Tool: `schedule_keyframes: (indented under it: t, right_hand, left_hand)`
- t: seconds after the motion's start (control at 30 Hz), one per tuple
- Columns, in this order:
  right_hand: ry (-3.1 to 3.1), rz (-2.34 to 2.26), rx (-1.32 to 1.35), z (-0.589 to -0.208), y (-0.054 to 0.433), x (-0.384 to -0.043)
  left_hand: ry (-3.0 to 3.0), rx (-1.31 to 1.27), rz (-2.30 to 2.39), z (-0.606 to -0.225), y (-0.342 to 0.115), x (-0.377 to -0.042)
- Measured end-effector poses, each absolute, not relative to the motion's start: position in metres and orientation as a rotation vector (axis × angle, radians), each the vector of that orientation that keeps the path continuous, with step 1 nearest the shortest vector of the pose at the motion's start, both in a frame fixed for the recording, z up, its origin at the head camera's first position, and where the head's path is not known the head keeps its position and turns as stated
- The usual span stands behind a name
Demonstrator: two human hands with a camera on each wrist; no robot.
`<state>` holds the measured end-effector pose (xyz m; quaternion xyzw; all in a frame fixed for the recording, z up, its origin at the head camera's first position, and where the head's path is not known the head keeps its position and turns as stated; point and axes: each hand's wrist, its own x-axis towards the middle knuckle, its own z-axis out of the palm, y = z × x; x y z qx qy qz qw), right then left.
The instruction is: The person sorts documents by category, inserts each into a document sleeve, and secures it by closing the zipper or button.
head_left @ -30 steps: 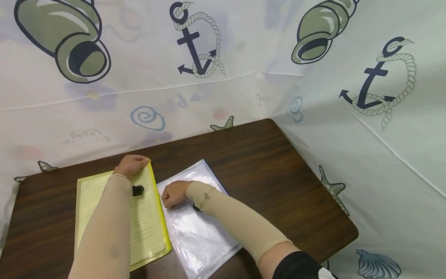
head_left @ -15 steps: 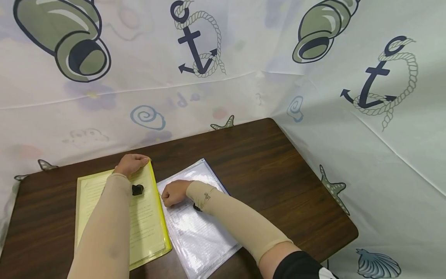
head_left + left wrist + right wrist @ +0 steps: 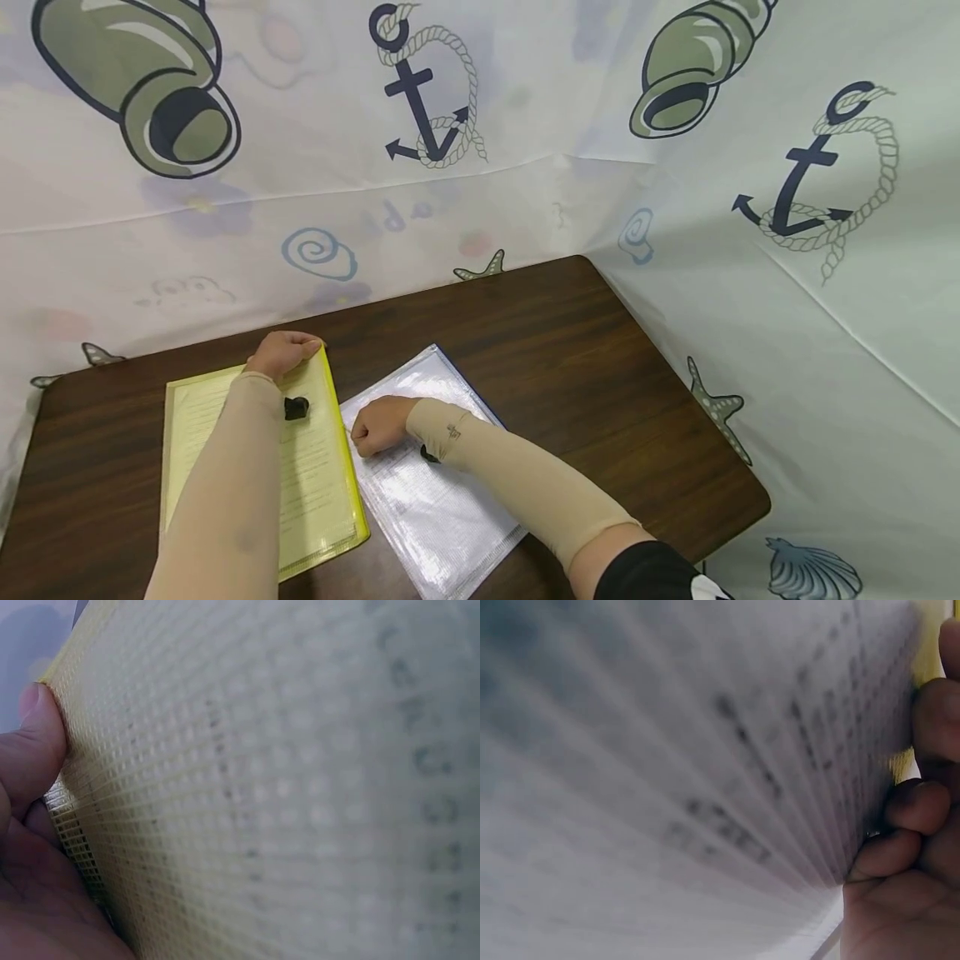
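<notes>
A yellow mesh document pouch (image 3: 311, 492) with a printed sheet inside lies flat on the left of the table. My left hand (image 3: 281, 354) pinches its far right corner; in the left wrist view the thumb (image 3: 45, 739) lies on the pouch's edge. Beside it, slightly turned, lies a clear mesh document pouch (image 3: 450, 517) with a blue edge and printed paper inside. My right hand (image 3: 382, 425) holds the clear pouch at its left edge, next to the yellow one. Its curled fingers (image 3: 919, 806) show at that edge in the right wrist view.
Both pouches lie on a dark wooden table (image 3: 555, 358) with rounded corners. A white curtain (image 3: 510, 200) printed with shells, anchors and starfish hangs along the back and right edges. A small black wrist camera (image 3: 297, 408) sits at the left wrist.
My right hand has shifted slightly right and nearer to me, and the clear pouch has turned and slid a little with it. My left hand and the yellow pouch have stayed put.
</notes>
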<state>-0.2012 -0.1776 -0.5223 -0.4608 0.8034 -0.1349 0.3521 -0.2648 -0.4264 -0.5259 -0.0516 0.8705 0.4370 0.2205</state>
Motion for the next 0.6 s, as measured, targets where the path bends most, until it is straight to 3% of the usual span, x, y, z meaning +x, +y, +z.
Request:
schedule_keyframes:
  t: [0.6]
  right_hand:
    - [2.126,-0.320,-1.247,-0.5251,-0.1742,-0.1984]
  left_hand:
    - [2.406,-0.159,1.202,-0.5275,-0.4248,-0.2639]
